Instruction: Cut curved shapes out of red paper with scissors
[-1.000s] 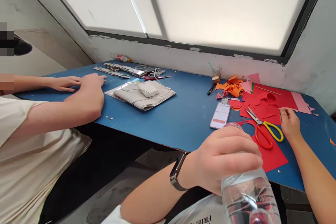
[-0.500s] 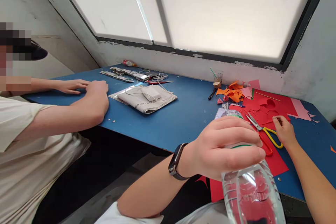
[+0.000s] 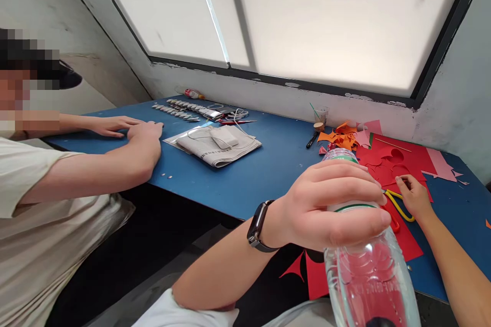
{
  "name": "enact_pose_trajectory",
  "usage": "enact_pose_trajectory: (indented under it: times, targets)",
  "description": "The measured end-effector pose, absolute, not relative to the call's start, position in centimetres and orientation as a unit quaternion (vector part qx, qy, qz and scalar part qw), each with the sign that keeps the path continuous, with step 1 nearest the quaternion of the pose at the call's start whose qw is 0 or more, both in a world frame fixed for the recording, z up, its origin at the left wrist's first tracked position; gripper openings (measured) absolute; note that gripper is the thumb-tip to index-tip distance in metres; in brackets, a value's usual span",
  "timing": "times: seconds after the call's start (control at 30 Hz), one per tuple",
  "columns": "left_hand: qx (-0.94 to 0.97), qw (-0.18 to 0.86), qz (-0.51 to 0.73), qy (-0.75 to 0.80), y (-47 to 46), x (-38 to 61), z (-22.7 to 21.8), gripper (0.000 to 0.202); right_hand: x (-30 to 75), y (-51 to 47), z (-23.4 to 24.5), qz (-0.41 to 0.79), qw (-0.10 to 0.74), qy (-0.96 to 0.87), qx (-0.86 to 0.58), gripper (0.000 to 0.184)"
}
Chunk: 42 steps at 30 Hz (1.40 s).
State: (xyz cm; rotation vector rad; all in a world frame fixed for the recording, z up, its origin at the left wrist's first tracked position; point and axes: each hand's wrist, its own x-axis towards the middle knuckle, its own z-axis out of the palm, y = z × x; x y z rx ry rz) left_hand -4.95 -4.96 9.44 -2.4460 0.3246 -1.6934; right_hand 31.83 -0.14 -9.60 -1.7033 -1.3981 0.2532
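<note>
1. Hands, one pair. Left hand (image 3: 341,207): closed, fingers wrapped over the upper part of one clear plastic bottle (image 3: 378,291). Right hand (image 3: 416,196): fingers loosely curled, thumb and forefinger close together, beside the yellow-handled scissors (image 3: 396,208); whether it pinches anything small cannot be told.
2. Bottle, markings: green bands at the neck and beneath the fingers; raised characters on the body, illegible.
3. Bottle, position: held up at the near edge of the blue tabletop (image 3: 276,179), partly screening the scissors and the red paper sheets (image 3: 416,156).
4. Bottle, axis: lengthwise, running away from the wearer; neck at the far end, upper left in view; lower end toward the wearer, cut off by the bottom edge.
5. Bottle, contents: red shows through the transparent wall; fill level cannot be told.
6. Clear cup (image 3: 322,115), near the wall: green stick leaning out of it; cork-coloured stub (image 3: 318,126) and black marker (image 3: 312,140) in front.
7. Folded off-white bundle (image 3: 199,145): dark printed line along its near side, too small to read; pale cord across the top.
8. Orange paper scraps (image 3: 341,135), heaped beside the red sheets.
9. Co-worker's hands (image 3: 146,135), at the tabletop's far left.
</note>
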Motion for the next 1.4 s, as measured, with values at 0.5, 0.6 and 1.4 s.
enact_pose_trajectory:
  times: [0.5, 0.6, 1.4]
  targets:
    - [-0.810, 0.095, -0.561, 0.144, -4.5, -5.2, 11.7, 0.011, 31.4, 0.1, -10.2, 0.116, 0.420, -0.591, -0.679, 0.059]
    - [-0.815, 0.103, -0.549, 0.151, -4.6, -5.3, 11.9, 0.009, 31.5, 0.1, -10.3, 0.122, 0.414, -0.593, -0.679, 0.057]
    - [-0.810, 0.135, -0.549, 0.156, -4.1, -5.4, 12.9, 0.014, 31.3, 0.5, -10.8, 0.133, 0.405, -0.603, -0.674, 0.056]
